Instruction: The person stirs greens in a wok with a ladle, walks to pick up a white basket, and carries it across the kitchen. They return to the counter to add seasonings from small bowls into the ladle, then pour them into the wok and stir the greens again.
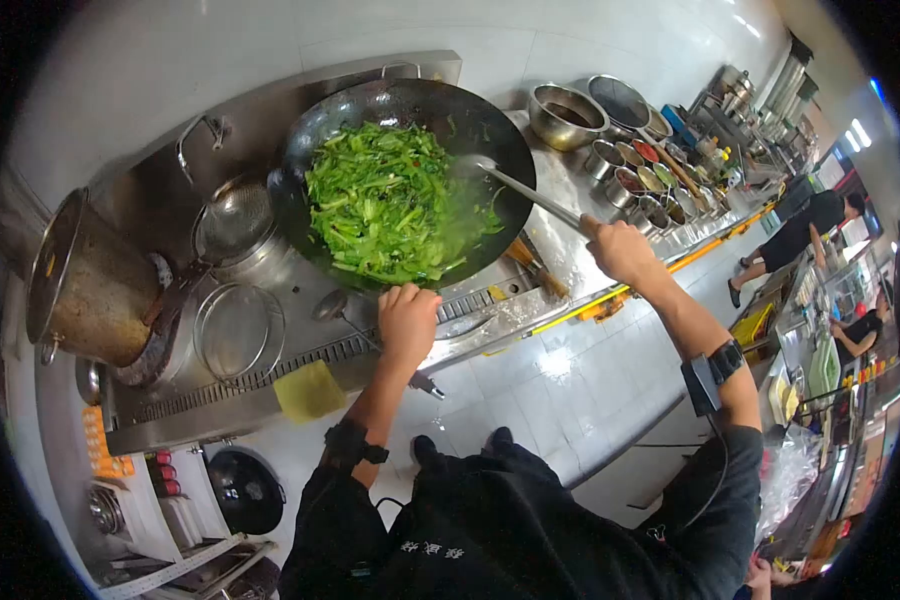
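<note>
Shiny metal counter (575,255) spreads right of the left hand (408,322), which clasps the near rim of a round, dark-walled wok (502,135). Beyond that grip lie glossy, ragged greens (385,205). The right hand (622,250) wraps a slim metal ladle (540,196) slanting into the wok, bare wall beside its head. Seasoning pots (627,187) crowd beyond; pale floor tiles (550,375) lie open between the forearms.

I'm standing in a commercial kitchen. A broad wok (505,150) sits on a long steel range (300,290), near seasoning containers (605,158).
</note>
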`<state>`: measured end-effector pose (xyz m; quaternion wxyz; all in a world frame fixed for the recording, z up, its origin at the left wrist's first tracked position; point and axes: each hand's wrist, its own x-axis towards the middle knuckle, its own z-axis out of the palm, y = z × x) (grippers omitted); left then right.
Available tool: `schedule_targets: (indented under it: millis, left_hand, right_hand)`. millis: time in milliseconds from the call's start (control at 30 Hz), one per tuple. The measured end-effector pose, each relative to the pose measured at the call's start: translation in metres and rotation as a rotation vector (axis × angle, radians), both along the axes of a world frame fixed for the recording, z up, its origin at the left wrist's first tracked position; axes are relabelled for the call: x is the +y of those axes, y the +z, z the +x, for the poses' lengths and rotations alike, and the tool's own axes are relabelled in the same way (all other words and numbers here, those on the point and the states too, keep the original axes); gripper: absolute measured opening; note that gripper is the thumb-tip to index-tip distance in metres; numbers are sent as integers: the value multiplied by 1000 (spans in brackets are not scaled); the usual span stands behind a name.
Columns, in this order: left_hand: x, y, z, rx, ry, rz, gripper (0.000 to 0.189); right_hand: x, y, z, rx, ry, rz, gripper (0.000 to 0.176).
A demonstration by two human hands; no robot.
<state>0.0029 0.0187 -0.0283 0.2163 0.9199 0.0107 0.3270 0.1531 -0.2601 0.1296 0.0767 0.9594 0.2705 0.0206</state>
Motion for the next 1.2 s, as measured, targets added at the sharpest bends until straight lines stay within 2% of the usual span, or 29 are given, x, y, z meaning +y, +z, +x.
schedule_targets:
  millis: [33,67,100,167,233,300,333,400,433,467,500,533,600,633,700,733,833,867,967,1033,1067,1133,1167,1200]
  left_hand:
    - [-4,6,0,-70,23,18,6]
    - [-11,13,-1,-137,45,33,8]
    - [-19,20,-3,-205,73,46,10]
    - [-46,28,-8,-241,-41,-40,13]
    - [-81,24,-3,-260,-162,-178,12]
    - [-116,24,2,-52,-159,-462,12]
    - [-129,15,10,-7,-119,-506,14]
    - [-168,2,38,230,-58,-1235,27]
    - [-190,18,46,188,3,-1303,32]
    - [-197,7,53,182,-41,-1386,38]
    - [-213,9,59,173,28,-1475,45]
    - [-229,10,63,187,68,-1522,48]
    - [-245,5,77,179,69,-1590,48]
    - [-249,1,79,176,46,-1607,46]
    - [-257,2,92,186,-92,-1531,34]
    - [-278,24,100,165,-76,-1557,20]
    - [-296,32,131,84,-98,-1402,16]
    - [-304,34,140,54,-107,-1395,17]
    - [-322,31,182,-57,-119,-1310,19]
    - [-329,34,216,-53,-116,-1286,21]
    - [-332,35,232,-41,-130,-1275,21]
    - [-341,41,265,2,-130,-1268,21]
    - [-344,45,284,44,-140,-1273,21]
    - [-349,48,302,82,-149,-1280,21]
  right_hand:
    - [0,6,-3,20,44,70,29]
    - [-5,9,-1,101,130,297,23]
    - [-7,13,-1,387,-12,517,29]
    - [-12,17,0,965,-294,951,42]
    - [-29,-35,18,1429,-204,1313,23]
    - [-6,-103,-3,262,179,811,21]
    - [-2,-107,-9,329,88,639,21]
    - [-39,-101,7,854,81,937,19]
    - [-59,-86,14,1145,75,1049,20]
    - [-71,-97,31,1440,5,1248,22]
    - [-80,-124,45,1747,-59,1445,25]
    - [-76,-167,42,843,360,1143,24]
    - [-78,-161,29,517,418,890,23]
    - [-91,-121,11,1091,164,1060,23]
    - [-109,-115,13,1243,191,1142,30]
    - [-119,-115,18,1394,183,1246,29]
    - [-137,-128,49,1682,357,1452,30]
    - [-146,-131,62,1689,412,1431,26]
    - [-175,-161,133,1496,435,1362,25]
    - [-219,-161,202,720,520,1276,27]
    - [-243,-158,237,672,343,1294,30]
    - [-293,-176,325,205,88,1164,31]
    - [-321,-165,361,253,-58,1049,31]
    - [-345,-162,384,182,-165,1027,31]
